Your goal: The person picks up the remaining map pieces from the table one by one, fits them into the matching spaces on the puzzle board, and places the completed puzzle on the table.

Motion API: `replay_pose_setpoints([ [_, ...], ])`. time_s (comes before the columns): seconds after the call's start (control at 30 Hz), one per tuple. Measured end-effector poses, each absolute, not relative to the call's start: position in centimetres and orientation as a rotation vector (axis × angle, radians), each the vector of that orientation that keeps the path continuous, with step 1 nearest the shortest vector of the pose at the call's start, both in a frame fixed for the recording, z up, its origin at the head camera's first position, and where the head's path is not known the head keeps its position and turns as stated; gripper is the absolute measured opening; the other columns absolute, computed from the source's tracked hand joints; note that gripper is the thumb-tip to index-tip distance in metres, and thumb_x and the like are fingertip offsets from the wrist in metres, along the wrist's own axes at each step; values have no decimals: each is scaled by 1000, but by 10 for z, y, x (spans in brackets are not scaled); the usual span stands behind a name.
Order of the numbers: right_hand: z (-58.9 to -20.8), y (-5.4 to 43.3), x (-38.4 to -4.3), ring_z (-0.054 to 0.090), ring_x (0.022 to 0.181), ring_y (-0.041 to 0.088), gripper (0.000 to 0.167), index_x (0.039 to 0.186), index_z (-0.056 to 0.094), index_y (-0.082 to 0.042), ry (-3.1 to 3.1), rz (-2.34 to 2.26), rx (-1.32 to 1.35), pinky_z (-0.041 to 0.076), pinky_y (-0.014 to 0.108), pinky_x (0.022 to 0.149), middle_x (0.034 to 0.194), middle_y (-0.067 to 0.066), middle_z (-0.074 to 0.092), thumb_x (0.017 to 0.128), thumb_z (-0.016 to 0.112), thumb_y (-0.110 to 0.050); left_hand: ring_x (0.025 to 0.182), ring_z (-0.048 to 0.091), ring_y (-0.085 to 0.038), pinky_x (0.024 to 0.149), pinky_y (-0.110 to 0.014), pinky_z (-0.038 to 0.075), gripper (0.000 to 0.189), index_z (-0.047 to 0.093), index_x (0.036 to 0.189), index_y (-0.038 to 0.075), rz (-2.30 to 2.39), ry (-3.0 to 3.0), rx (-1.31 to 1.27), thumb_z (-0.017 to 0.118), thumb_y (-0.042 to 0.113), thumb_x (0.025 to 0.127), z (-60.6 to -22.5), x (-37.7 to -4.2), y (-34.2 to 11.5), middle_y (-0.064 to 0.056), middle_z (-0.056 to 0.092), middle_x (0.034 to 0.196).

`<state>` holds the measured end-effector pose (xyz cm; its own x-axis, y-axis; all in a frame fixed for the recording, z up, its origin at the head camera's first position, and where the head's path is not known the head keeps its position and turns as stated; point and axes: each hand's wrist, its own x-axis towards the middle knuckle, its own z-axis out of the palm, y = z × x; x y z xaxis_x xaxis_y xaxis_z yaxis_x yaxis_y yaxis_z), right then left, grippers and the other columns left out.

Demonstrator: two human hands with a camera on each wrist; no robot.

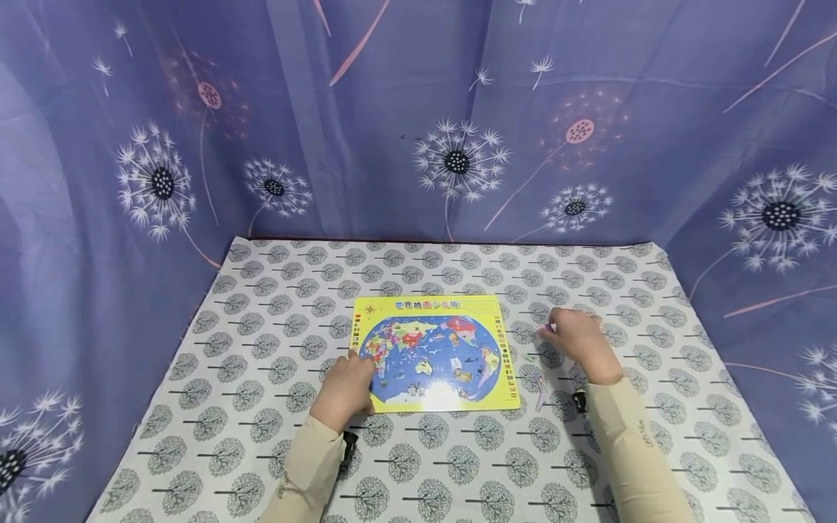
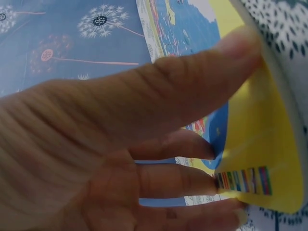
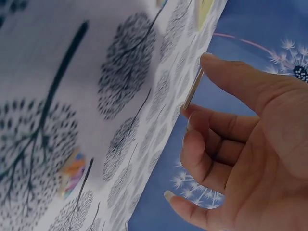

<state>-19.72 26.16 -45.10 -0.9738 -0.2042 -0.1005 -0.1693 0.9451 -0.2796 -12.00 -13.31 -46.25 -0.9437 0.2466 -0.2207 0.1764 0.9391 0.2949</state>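
The children's world-map board (image 1: 431,352) is laid flat near the centre of the head frame, its title along the top edge, so that (it seems) the print can be read upright. Its lower-left corner is gripped by the left hand (image 1: 346,388), with the thumb at the near edge and the fingers at the left border, probably so that sliding is prevented. Right of centre, a thin flat piece (image 3: 194,90) is pinched by the right hand (image 1: 578,340) at opposite ends between thumb and fingertip, presumably so that its faces are left uncovered; being edge-on, its print cannot be told. Small loose pieces (image 1: 539,401) are scattered just right of the board, apparently for easy reach. Beneath, a tree-print tablecloth (image 1: 431,465) is spread.
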Motion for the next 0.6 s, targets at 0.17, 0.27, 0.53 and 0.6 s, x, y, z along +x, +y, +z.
replay_pose_setpoints([
  [0.17,-451,252,-198,63,72,28,26,94,66,1,2982,-410,-322,36,77,92,82,10,69,92,74,-24,74,54,-31,69,-45,53,47,70,87,0,377,2849,317,98,7,50,-461,-120,-133,-21,66,92],
  [0.27,-452,245,-199,65,75,31,28,95,66,1,2985,-407,-347,36,78,93,84,12,70,92,74,-26,75,54,-31,69,-45,53,46,70,86,1,372,2842,314,98,6,51,-461,-120,-133,-19,64,90],
  [0.53,-455,220,-202,61,73,27,23,89,67,-2,2987,-423,-373,38,72,89,82,8,67,91,75,-24,87,61,-44,76,-50,54,43,69,83,3,391,2826,324,99,8,53,-462,-120,-133,-33,67,114],
  [0.6,-455,214,-202,60,72,25,22,89,67,-3,2990,-437,-399,40,69,87,81,7,67,90,75,-23,86,61,-43,75,-50,54,44,70,84,3,388,2832,321,99,8,52,-462,-120,-134,-33,66,113],
])
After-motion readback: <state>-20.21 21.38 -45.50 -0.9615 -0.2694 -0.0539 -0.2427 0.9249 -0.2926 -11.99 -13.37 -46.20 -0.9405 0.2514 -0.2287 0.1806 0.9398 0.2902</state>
